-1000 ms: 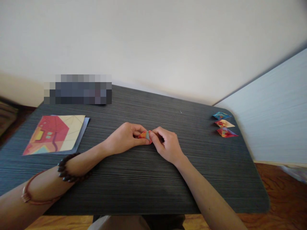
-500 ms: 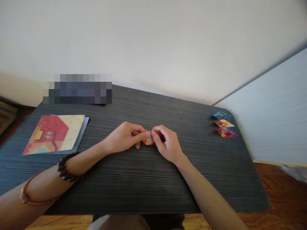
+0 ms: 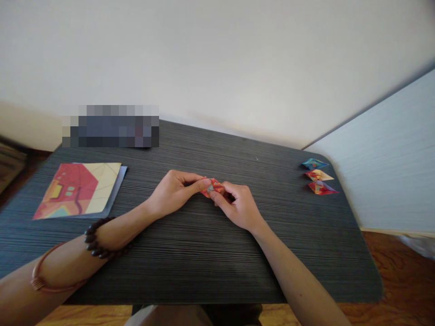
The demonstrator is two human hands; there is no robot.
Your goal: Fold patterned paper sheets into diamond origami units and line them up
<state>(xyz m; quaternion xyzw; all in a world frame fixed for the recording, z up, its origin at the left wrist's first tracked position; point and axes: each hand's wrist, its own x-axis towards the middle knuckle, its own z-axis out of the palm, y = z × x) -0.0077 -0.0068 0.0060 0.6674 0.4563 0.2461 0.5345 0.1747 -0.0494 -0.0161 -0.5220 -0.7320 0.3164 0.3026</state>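
Observation:
A small folded piece of red patterned paper (image 3: 216,186) is held between both hands over the middle of the dark table. My left hand (image 3: 176,190) pinches its left side, thumb on top. On the other side, my right hand (image 3: 238,201) grips the lower right part with thumb and fingers. The fingertips hide parts of the paper's edges, and its exact folds are too small to make out.
Three folded paper pieces, one blue (image 3: 314,163), one cream and red (image 3: 319,174), one red (image 3: 322,188), stand in a column at the table's right. A stack of patterned paper sheets (image 3: 102,188) lies at left. Behind it is a blurred-out object (image 3: 112,129). A wall (image 3: 217,68) borders the back.
The folded paper has been turned and raised slightly, and more of its patterned face shows. My right thumb has moved onto its lower front edge; both hands keep hold.

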